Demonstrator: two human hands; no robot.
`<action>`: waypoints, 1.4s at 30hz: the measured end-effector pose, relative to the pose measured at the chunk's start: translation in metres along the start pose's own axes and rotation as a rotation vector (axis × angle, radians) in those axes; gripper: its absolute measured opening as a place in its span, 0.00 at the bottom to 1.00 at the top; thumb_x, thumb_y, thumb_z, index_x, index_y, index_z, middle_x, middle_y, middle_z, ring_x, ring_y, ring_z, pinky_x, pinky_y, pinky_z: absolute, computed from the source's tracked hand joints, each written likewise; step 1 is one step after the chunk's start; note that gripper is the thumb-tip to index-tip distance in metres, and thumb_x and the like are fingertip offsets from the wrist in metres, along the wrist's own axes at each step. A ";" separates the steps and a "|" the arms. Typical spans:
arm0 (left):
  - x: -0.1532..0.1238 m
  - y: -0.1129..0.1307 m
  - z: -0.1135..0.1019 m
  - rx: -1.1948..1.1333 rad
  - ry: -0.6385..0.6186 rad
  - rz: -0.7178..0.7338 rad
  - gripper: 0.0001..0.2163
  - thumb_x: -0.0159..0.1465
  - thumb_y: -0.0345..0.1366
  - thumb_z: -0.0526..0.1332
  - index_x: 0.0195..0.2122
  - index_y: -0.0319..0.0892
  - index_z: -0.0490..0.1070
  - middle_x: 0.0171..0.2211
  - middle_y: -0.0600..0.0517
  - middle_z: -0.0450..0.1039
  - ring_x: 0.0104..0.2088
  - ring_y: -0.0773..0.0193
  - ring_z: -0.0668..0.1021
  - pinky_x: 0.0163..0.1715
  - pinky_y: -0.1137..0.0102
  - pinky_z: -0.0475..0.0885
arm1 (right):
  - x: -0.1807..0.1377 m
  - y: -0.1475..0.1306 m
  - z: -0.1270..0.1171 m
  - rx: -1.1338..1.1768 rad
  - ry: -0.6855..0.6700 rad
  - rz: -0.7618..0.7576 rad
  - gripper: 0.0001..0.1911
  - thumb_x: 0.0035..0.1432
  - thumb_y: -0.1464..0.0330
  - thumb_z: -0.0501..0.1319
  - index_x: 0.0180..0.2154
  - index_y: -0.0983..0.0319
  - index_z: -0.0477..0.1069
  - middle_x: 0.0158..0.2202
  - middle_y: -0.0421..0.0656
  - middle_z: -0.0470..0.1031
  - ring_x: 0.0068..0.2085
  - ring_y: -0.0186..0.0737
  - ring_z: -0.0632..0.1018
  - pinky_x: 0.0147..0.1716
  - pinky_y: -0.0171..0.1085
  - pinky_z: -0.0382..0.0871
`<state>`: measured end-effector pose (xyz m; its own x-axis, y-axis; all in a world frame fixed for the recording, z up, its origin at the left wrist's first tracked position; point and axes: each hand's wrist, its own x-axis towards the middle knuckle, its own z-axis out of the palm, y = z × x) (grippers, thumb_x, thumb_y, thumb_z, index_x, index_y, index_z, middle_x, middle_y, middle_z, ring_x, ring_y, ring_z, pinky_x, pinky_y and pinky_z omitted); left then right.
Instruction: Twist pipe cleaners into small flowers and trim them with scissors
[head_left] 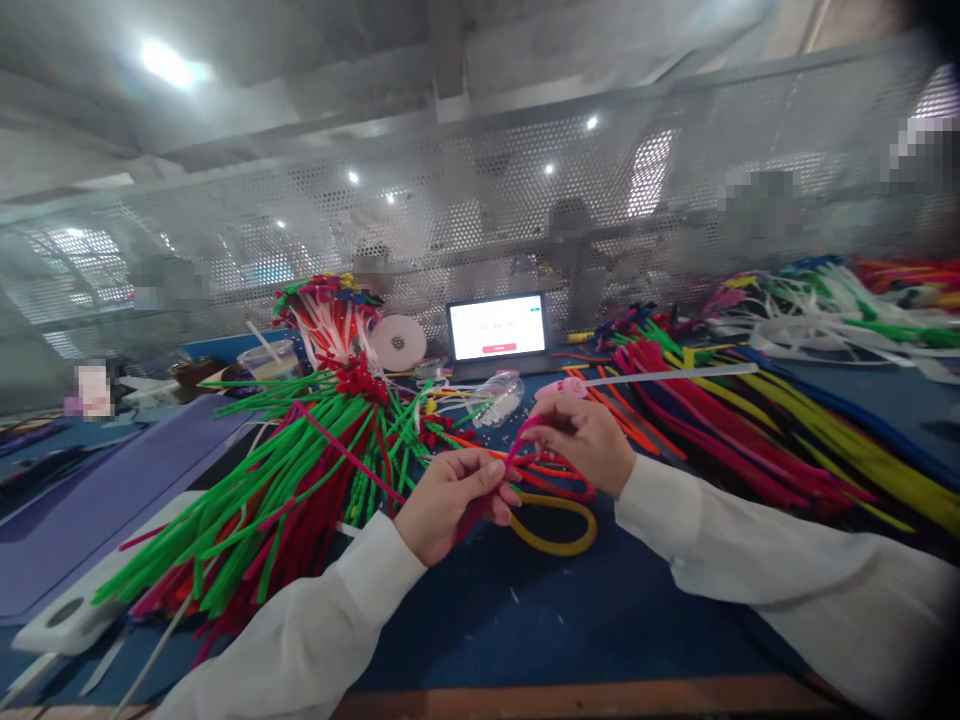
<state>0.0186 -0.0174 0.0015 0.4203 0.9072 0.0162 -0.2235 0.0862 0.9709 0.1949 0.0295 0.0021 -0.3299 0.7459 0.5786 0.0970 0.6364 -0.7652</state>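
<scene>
Over the dark blue table, my left hand (454, 498) pinches a magenta pipe cleaner (516, 448) between thumb and fingers. Slightly higher and to the right, my right hand (581, 435) is closed on the upper part of the same pipe cleaner. Its lower part is hidden behind my left fingers. Just below the hands lies a yellow pipe cleaner loop (559, 547), with orange-red pipe cleaners (577, 480) bent behind it. A pink rolled piece on a white stick (566, 388) shows beyond my right hand.
Green pipe cleaners (247, 500) fill the left side; red and yellow ones (712, 430) lie at right. A lit tablet (499, 328) stands at the back, beside a white spool (399, 344). A clear container of white beads (499, 400) lies before it. Purple sheets (112, 500) lie far left.
</scene>
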 end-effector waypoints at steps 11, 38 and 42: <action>-0.001 -0.004 0.008 0.096 -0.095 -0.075 0.12 0.55 0.42 0.56 0.29 0.36 0.67 0.25 0.50 0.69 0.21 0.73 0.70 0.14 0.80 0.61 | 0.003 0.005 0.010 0.414 -0.104 0.433 0.12 0.43 0.62 0.62 0.24 0.66 0.67 0.17 0.35 0.62 0.17 0.24 0.61 0.15 0.27 0.51; -0.004 -0.016 0.013 0.285 0.065 0.138 0.09 0.51 0.37 0.61 0.28 0.35 0.69 0.20 0.53 0.69 0.19 0.71 0.71 0.19 0.75 0.69 | -0.011 -0.006 0.019 0.929 -0.345 0.804 0.08 0.48 0.68 0.50 0.21 0.64 0.61 0.13 0.37 0.61 0.17 0.28 0.61 0.21 0.30 0.54; -0.005 -0.016 0.014 0.313 0.065 0.128 0.10 0.51 0.38 0.60 0.29 0.35 0.69 0.20 0.52 0.69 0.19 0.70 0.71 0.19 0.75 0.69 | -0.012 -0.008 0.018 0.932 -0.368 0.798 0.07 0.46 0.69 0.50 0.20 0.65 0.60 0.12 0.37 0.59 0.18 0.29 0.61 0.21 0.30 0.53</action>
<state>0.0325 -0.0289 -0.0108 0.3470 0.9277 0.1376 0.0139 -0.1518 0.9883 0.1810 0.0118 -0.0041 -0.7384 0.6622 -0.1272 -0.2553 -0.4491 -0.8562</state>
